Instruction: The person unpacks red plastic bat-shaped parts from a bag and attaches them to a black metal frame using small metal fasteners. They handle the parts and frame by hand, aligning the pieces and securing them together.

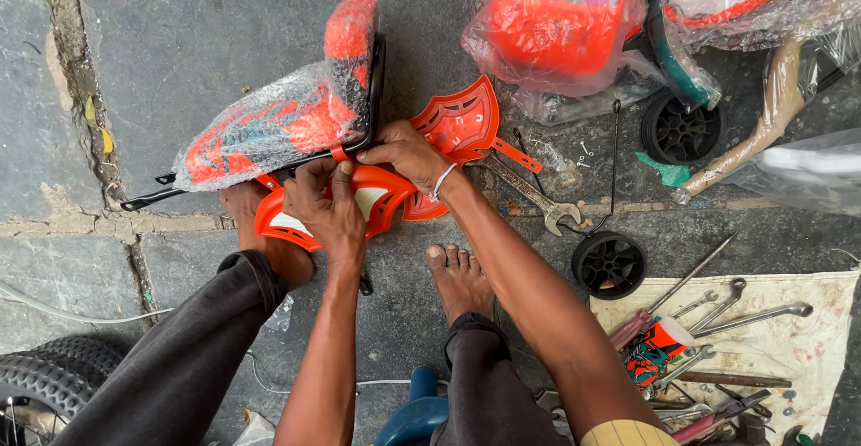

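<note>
On the stone floor, between the person's bare feet: a seat (pixel 287 118) wrapped in bubble wrap, resting tilted on its black frame. Just below it an orange plastic guard (pixel 377 196), webbed shape, partly under the hands. Left hand (pixel 325 205) curled over the guard's middle, fingers pressed together at the seat's lower edge. Right hand (pixel 405 152) gripping the guard's upper part, fingers bent against the frame. Beside it a wrench (pixel 529 196); further right a small black wheel (pixel 610 265).
</note>
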